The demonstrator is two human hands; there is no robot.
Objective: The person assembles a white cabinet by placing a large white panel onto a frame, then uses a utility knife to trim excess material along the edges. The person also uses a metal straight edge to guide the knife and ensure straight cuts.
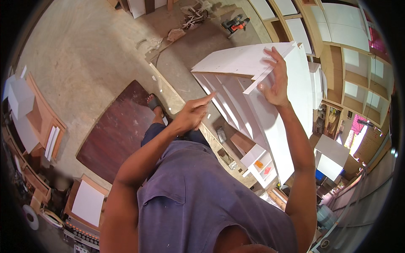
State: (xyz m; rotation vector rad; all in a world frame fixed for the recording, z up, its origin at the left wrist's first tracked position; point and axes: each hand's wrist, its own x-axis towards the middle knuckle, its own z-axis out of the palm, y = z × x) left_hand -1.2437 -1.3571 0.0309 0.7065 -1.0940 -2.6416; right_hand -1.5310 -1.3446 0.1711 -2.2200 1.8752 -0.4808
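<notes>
A tall white cabinet (283, 120) with several inner shelves stands at my right, its open side facing left. My right hand (276, 82) is at its upper corner, fingers spread over the top panel and thumb by the front edge strip, apparently steadying it. To the left, my left hand (195, 114) hovers in front of the cabinet's open side. Its index finger points toward the shelves while the other fingers curl loosely. Nothing shows in that hand, though its palm is hidden.
A dark red-brown board (112, 130) lies on the floor beside my foot. An orange and black cordless drill (236, 24) rests beyond the cabinet. Open wooden shelf units (333, 71) stand at the far right. Below them sits a small white drawer box (263, 168) with orange pieces inside.
</notes>
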